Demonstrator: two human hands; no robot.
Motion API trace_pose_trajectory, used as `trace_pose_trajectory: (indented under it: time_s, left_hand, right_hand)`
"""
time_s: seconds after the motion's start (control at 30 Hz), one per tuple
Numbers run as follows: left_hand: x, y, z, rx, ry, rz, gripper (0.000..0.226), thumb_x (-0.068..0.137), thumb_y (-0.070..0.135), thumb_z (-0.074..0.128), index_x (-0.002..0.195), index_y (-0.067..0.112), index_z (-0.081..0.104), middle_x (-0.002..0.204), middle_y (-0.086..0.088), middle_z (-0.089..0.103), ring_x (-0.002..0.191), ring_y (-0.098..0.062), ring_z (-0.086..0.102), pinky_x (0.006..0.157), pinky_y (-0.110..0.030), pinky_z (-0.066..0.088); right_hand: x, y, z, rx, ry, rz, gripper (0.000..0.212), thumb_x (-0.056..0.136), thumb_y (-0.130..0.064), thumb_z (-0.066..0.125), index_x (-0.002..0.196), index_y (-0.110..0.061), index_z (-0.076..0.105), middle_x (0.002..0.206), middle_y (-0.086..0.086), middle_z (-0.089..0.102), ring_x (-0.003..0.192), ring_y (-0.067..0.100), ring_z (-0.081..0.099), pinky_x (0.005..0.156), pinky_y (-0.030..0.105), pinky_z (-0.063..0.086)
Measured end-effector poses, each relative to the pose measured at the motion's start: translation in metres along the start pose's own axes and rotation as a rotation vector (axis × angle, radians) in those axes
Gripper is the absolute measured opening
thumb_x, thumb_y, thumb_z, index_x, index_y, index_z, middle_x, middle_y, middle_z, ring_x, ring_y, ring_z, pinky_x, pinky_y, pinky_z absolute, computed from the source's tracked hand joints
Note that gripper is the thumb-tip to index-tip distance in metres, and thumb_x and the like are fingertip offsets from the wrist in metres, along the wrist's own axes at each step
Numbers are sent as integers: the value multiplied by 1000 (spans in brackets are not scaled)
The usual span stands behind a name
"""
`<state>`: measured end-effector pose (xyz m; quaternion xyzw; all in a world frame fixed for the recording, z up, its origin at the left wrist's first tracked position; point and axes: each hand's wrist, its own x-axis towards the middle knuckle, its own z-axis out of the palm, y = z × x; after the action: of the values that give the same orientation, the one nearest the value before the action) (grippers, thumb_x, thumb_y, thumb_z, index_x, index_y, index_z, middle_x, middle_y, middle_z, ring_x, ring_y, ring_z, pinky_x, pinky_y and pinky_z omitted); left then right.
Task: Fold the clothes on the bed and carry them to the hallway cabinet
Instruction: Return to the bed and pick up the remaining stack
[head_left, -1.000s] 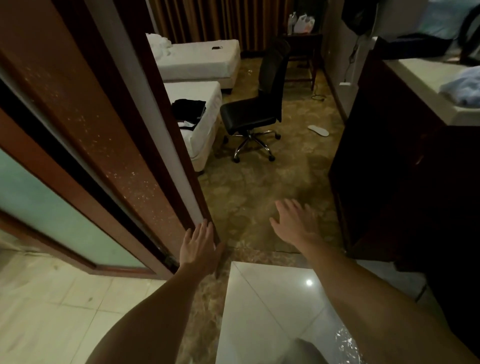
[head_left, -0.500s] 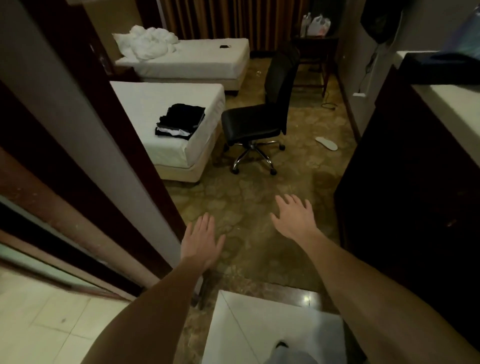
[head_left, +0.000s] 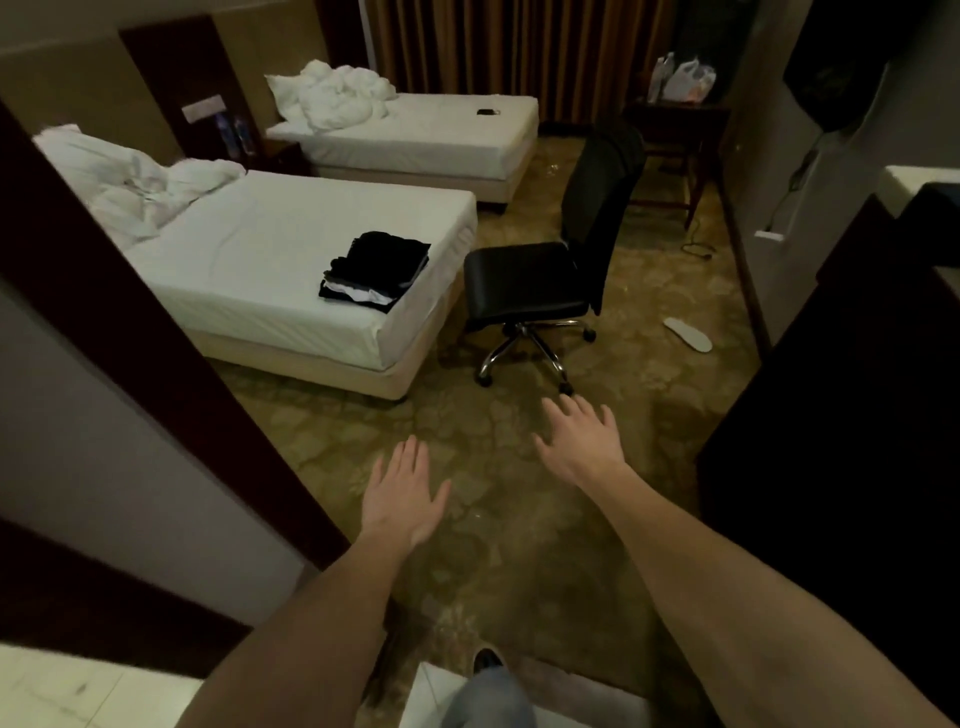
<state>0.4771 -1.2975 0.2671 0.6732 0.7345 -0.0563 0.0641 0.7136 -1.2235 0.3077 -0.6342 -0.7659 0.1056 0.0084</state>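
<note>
A stack of folded dark clothes (head_left: 376, 270) with a strip of white showing lies near the foot corner of the nearer white bed (head_left: 270, 260). My left hand (head_left: 402, 493) and my right hand (head_left: 579, 441) are stretched out in front of me over the patterned carpet, palms down, fingers spread, holding nothing. Both hands are well short of the bed and the clothes. A dark cabinet (head_left: 841, 441) with a pale top stands along the right side.
A black office chair (head_left: 550, 280) on castors stands beside the bed's foot. A dark door frame and wall corner (head_left: 130, 364) rise on my left. A second bed (head_left: 426, 135) sits further back. A white insole (head_left: 688, 333) lies on the carpet.
I have moved forward from the tiled hallway through the doorway into the room. The bed and clothes are nearer and fully in view. Both hands stay open and outstretched.
</note>
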Motion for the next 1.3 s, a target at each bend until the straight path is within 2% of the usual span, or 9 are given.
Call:
trace_pose_trajectory:
  time_s: [0.23, 0.57, 0.7, 1.07, 1.3]
  left_hand:
    - [104, -19, -28, -1, -2, -27, 75, 100, 60, 12, 158, 14, -1, 166, -4, -3, 153, -17, -1, 124, -44, 5]
    - [215, -52, -58, 69, 0, -146, 75, 100, 60, 9, 158, 14, -3, 166, -4, -4, 153, -17, -1, 124, -42, 4]
    - [266, -53, -61, 46, 21, -196, 76, 100, 60, 11, 159, 14, 3, 166, -4, 2, 153, -16, 3, 124, -40, 5]
    - [404, -41, -81, -33, 28, -401, 76, 99, 61, 8, 158, 13, 1, 166, -5, 0, 153, -17, 2, 124, -41, 5]
    - [474, -58, -88, -62, 9, -477, 76, 99, 61, 7, 158, 14, -1, 166, -4, -4, 153, -17, -1, 124, -41, 2]
  right_hand:
    - [119, -20, -17, 14, 2, -57, 66, 99, -52, 40, 155, -22, 21, 163, 3, 21, 151, 23, 12, 122, 53, 8]
    - [257, -35, -31, 35, 24, -156, 65, 98, -53, 41, 154, -26, 23, 162, 2, 23, 151, 23, 14, 121, 52, 7]
    - [323, -33, -37, 33, 40, -210, 64, 99, -52, 42, 154, -27, 23, 162, 2, 24, 151, 22, 13, 122, 52, 8]
    - [500, -23, -63, 5, -18, -391, 63, 100, -52, 37, 155, -26, 21, 162, 2, 22, 152, 23, 10, 120, 50, 3]
    - [590, -44, -67, -16, -70, -471, 64, 100, -51, 38, 155, -25, 20, 162, 2, 22, 151, 23, 11, 120, 51, 3]
